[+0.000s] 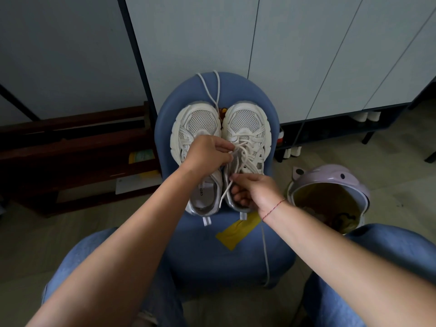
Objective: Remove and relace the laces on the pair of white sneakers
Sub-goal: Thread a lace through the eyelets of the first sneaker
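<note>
Two white sneakers stand side by side, toes away from me, on a blue stool (236, 251). The left sneaker (198, 128) has no lace in its eyelets. A loose white lace (212, 90) lies beyond its toe, over the stool's far edge. The right sneaker (250, 128) is partly laced with a white lace (243, 152). My left hand (207, 154) pinches that lace over the right sneaker's tongue. My right hand (254, 192) rests at the right sneaker's collar and pinches the lace's other strand, whose end hangs down between the shoes.
A piece of yellow tape (236, 231) sticks to the stool's seat. A lilac bin (330, 192) stands open on the floor at the right. A dark wooden rack (70, 149) is at the left, white cabinet doors (306, 55) behind. My knees in jeans flank the stool.
</note>
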### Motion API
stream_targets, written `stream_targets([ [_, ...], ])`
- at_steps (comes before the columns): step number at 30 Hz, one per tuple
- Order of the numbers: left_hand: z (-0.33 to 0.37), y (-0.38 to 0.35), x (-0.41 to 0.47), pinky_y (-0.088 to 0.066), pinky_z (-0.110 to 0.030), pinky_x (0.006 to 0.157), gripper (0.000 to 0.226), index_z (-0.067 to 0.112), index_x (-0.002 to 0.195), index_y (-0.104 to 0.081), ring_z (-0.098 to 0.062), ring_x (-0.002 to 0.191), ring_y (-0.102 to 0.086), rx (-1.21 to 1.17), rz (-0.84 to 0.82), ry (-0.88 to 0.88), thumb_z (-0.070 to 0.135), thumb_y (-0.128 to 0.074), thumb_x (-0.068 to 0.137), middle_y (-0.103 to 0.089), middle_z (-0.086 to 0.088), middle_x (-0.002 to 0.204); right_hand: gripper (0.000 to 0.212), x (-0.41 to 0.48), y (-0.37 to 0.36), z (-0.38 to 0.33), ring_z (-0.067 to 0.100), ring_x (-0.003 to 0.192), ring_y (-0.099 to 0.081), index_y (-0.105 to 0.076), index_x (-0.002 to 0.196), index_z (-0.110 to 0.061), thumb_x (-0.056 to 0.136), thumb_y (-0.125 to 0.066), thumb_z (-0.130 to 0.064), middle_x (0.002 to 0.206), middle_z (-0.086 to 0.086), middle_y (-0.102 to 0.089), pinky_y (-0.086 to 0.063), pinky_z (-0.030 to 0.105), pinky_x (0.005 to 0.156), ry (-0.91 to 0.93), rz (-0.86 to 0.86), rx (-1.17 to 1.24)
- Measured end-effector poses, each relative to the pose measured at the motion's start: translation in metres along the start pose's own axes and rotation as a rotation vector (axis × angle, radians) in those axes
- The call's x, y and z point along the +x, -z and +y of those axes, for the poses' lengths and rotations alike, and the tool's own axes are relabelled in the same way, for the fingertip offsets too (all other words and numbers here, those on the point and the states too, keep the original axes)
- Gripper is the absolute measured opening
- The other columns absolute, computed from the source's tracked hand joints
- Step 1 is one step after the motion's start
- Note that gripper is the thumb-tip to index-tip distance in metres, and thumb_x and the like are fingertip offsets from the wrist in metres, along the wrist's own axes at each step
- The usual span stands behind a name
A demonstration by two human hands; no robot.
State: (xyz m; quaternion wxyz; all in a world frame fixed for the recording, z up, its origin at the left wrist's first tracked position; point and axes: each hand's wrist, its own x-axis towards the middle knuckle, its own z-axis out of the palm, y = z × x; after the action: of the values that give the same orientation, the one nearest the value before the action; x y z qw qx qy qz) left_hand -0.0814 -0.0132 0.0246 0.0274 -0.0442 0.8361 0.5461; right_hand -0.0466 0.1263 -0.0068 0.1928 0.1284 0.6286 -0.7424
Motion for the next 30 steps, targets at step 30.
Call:
stream_targets([
  [30,-0.003,0.001,0.004,-0.057,-0.032,0.093,0.028,0.005,0.108,-0.073,-0.023,0.094,-0.071,-0.028,-0.015,0.024,-0.004,-0.074,0.082,-0.075,-0.014,0.098,0.015,-0.027,0.017,0.000,0.010,0.048,-0.060,-0.059,0.105,-0.004,0.093,-0.057,-0.013,0.066,0.006,-0.066,-0.046,0.017,0.045,-0.329,-0.435,-0.448],
])
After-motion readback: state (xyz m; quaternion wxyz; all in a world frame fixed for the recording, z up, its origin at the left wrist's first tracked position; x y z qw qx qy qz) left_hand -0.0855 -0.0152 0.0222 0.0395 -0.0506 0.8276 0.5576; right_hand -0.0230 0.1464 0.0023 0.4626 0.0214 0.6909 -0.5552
